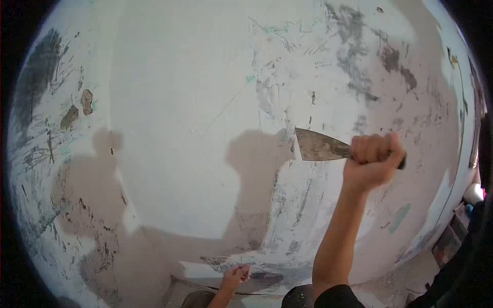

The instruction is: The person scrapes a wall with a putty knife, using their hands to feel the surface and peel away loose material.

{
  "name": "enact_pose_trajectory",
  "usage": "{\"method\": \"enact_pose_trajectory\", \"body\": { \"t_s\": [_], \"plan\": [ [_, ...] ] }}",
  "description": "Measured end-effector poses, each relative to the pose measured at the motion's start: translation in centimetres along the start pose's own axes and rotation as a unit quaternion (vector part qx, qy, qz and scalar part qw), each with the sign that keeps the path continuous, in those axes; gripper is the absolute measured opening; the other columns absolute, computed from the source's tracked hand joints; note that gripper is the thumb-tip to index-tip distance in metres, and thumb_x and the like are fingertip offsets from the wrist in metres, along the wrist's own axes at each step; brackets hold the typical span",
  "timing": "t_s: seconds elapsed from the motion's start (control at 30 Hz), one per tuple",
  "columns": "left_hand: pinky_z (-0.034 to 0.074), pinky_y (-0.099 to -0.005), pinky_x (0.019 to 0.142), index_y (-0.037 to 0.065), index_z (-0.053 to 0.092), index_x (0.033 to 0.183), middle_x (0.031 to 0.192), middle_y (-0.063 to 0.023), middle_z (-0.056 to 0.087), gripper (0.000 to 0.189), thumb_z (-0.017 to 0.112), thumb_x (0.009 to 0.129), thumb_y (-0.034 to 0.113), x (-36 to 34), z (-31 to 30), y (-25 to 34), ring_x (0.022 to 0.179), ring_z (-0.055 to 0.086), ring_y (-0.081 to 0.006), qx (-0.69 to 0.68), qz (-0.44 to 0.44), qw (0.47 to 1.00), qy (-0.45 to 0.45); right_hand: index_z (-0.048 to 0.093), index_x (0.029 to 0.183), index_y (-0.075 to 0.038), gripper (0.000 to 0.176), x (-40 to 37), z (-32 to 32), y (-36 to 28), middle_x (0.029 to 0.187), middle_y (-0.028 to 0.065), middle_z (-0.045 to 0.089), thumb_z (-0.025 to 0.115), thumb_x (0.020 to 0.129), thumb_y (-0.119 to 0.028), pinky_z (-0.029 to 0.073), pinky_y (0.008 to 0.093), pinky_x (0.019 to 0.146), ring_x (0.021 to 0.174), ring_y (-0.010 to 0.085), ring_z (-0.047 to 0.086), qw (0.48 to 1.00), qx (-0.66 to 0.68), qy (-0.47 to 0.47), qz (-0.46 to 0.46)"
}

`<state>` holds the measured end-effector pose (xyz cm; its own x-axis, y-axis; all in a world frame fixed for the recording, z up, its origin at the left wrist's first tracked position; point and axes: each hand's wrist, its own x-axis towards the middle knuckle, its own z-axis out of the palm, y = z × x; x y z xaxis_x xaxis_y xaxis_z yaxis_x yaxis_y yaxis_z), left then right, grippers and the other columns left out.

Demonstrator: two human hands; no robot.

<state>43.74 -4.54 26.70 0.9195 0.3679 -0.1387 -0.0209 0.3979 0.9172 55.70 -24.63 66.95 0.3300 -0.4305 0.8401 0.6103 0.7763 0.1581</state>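
Note:
My right hand [374,158] is wrapped round the dark handle of a putty knife. The broad, stained metal blade [322,146] points left, in front of a white wall [169,102] marked with scraped dark patches. Shadows of my arm and the knife fall on the wall left of the blade. Low in the view, my left hand [237,273] is near the foot of the wall with its fingers curled. Whether those fingers hold anything is too small to make out.
Chipped spots [87,102] and dark scuffs mark the wall at the left. At the lower right, a white round object [473,193] and other items stand near the floor [413,267]. Dark clothing shows at the right edge.

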Motion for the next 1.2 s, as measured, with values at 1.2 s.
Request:
{"method": "enact_pose_trajectory", "body": {
  "t_s": [1.2],
  "plan": [
    [0.046,-0.0288,0.062,0.001,0.063,0.104,0.079,-0.0043,0.061,0.029,0.064,0.093,0.028,0.4,-0.3,-0.1,0.069,0.058,-0.0130,-0.021,0.006,1.000,-0.022,0.021,0.056,-0.016,0.048,0.4,0.6,-0.6,0.044,-0.0044,0.020,0.049,0.095,-0.016,0.013,0.0307,0.037,0.040,0.0073,0.011,0.998,0.044,-0.043,0.020]
  ]
}}
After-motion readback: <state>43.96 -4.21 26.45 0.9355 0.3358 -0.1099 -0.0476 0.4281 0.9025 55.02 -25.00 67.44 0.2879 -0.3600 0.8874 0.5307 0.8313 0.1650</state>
